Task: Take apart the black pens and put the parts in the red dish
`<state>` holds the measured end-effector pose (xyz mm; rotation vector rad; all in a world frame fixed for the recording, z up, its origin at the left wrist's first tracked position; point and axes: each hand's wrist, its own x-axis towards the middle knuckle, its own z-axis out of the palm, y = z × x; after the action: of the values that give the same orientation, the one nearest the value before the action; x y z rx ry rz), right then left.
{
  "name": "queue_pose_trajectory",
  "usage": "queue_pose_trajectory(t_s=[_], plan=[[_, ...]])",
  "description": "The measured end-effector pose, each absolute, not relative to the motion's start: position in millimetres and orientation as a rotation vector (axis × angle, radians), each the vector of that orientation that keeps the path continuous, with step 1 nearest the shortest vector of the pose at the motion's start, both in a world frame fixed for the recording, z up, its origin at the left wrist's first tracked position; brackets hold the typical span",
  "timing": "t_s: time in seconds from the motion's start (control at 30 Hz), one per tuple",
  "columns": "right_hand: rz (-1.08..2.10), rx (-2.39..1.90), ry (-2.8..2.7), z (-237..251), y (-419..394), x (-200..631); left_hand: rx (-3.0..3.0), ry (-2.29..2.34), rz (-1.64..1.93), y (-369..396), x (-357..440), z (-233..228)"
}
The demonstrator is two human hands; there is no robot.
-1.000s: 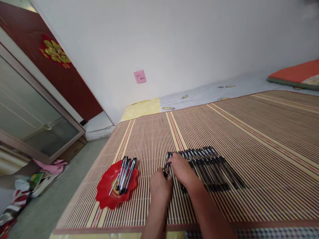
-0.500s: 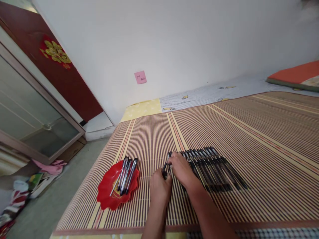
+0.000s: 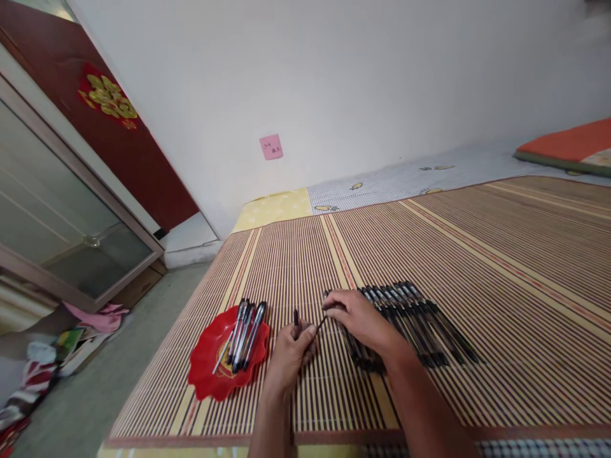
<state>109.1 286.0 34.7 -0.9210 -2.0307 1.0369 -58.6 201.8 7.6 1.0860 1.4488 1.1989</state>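
Left hand (image 3: 289, 353) is pinched shut on a small black pen cap (image 3: 296, 316), holding it upright just above the knuckles. Right hand (image 3: 359, 318) is closed around a pen (image 3: 323, 320), its thin tip pointing back toward the cap, a small gap between the two. Directly beyond and to the right of that grip lies the row of pens (image 3: 415, 321) on the bamboo mat (image 3: 501, 267); well off to the left of the cap hand sits the red plate (image 3: 210, 375) with a few pens in it. Risk here: the right wrist rests over the row, so a careless sweep could roll those pens out of line.
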Motion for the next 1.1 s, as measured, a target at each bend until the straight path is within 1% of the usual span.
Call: queue_pose_trajectory(t_s=[0.1,0.17,0.23,0.37,0.5,0.7,0.8,0.93,1.1], plan=[[1.381,-0.783,-1.686,40.5,283.4,116.6,0.869,1.117,1.278,197.5,-55.1,14.3],[1.519,-0.663,-1.545,42.9,281.6,119.3,0.781,0.937,1.290,195.6,-50.8,18.6],[1.593,-0.580,-1.454,44.4,280.0,120.1,0.724,0.818,1.292,194.6,-46.2,22.2],[1.643,-0.507,-1.328,45.1,278.2,119.7,0.672,0.683,1.304,194.6,-37.9,28.1],[1.667,-0.522,-1.280,48.3,277.4,120.0,0.667,0.701,1.360,194.0,-31.3,34.2],[1.660,-0.563,-1.300,55.6,274.8,118.8,0.643,0.884,1.535,191.9,-21.8,39.0],[1.727,-0.523,-1.260,54.1,273.1,116.5,0.645,0.955,1.583,192.2,-16.7,40.7],[1.818,-0.465,-1.202,53.3,270.1,114.3,0.644,0.966,1.596,193.1,-13.0,42.6],[1.845,-0.438,-1.139,54.1,268.5,110.5,0.596,0.905,1.566,194.0,-14.1,42.9]])
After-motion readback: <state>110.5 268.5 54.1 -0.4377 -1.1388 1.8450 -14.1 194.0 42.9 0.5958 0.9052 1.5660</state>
